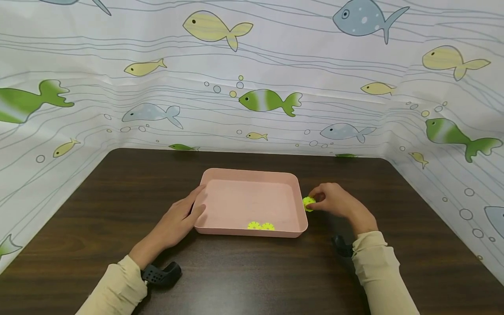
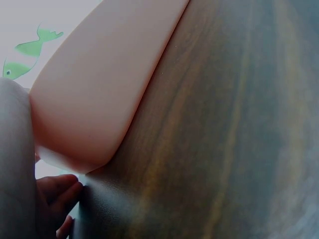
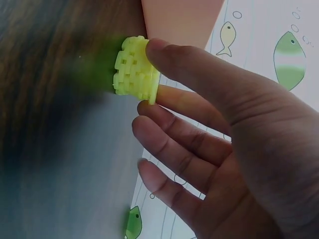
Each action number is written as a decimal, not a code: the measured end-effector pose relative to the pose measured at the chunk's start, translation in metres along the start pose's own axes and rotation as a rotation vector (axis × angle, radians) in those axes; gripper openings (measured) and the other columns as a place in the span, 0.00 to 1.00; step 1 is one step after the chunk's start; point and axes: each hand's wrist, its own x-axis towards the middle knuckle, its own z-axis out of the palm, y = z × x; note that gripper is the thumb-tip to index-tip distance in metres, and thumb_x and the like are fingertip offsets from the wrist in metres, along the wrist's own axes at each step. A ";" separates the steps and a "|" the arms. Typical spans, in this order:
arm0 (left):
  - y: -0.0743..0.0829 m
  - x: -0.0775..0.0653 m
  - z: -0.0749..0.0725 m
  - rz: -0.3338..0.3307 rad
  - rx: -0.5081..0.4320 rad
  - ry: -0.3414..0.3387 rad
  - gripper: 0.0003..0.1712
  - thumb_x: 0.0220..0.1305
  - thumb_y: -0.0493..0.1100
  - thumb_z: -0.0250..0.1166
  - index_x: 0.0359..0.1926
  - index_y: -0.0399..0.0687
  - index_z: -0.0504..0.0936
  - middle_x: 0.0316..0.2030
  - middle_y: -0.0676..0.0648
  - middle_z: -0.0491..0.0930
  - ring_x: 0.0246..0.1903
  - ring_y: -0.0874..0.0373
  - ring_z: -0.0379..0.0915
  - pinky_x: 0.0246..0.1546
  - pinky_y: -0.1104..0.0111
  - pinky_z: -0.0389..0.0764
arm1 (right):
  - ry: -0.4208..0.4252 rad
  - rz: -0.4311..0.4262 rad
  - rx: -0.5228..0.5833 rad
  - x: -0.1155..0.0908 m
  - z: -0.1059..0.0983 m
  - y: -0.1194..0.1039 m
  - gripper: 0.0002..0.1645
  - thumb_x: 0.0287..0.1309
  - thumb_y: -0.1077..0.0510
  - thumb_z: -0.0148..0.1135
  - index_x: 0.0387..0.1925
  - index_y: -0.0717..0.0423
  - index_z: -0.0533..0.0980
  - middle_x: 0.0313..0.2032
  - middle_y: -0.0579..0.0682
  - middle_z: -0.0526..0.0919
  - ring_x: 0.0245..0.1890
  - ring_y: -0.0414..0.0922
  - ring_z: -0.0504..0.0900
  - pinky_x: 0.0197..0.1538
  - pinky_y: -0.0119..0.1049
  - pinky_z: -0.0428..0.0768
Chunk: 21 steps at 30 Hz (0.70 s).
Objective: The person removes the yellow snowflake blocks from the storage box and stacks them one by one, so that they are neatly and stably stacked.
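A shallow pink tray [image 1: 252, 173] lies on the dark table. My left hand [image 1: 179, 221] holds its left side, the thumb reaching over the rim; in the left wrist view some fingers [image 2: 62, 191] show beyond the tray's corner. Two yellow-green notched discs [image 1: 261, 226] are side by side inside, along the near wall. Just outside the right wall, my right hand [image 1: 334, 203] pinches a short stack of yellow-green notched discs [image 3: 133, 69] between thumb and index finger. Its other fingers are bent loosely below the stack in the right wrist view.
Dark wood-grain table [image 1: 252, 271] surrounds the tray. A white fish-patterned sheet [image 1: 275, 131] stands along the back and both sides. A black wrist device [image 1: 161, 274] is on the left wrist, and another [image 1: 341, 246] hangs by the right wrist.
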 end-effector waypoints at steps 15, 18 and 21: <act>0.003 0.000 -0.004 0.015 0.013 0.004 0.34 0.83 0.51 0.47 0.81 0.43 0.55 0.78 0.37 0.58 0.73 0.34 0.59 0.69 0.33 0.58 | 0.178 -0.125 -0.077 0.006 0.001 -0.051 0.17 0.63 0.59 0.72 0.51 0.64 0.84 0.38 0.54 0.81 0.32 0.44 0.74 0.33 0.37 0.76; 0.002 0.000 -0.003 0.011 0.007 0.004 0.35 0.83 0.52 0.46 0.82 0.43 0.54 0.78 0.38 0.58 0.74 0.34 0.59 0.70 0.34 0.57 | 0.058 -0.191 -0.051 0.013 0.013 -0.077 0.20 0.60 0.59 0.76 0.52 0.62 0.84 0.40 0.53 0.84 0.32 0.42 0.76 0.33 0.34 0.78; 0.002 -0.001 0.000 0.009 -0.002 0.004 0.34 0.84 0.52 0.46 0.82 0.43 0.55 0.78 0.38 0.58 0.74 0.35 0.58 0.70 0.34 0.57 | -0.090 -0.244 -0.023 0.020 0.030 -0.098 0.22 0.58 0.57 0.78 0.53 0.58 0.85 0.43 0.51 0.86 0.32 0.39 0.79 0.37 0.32 0.81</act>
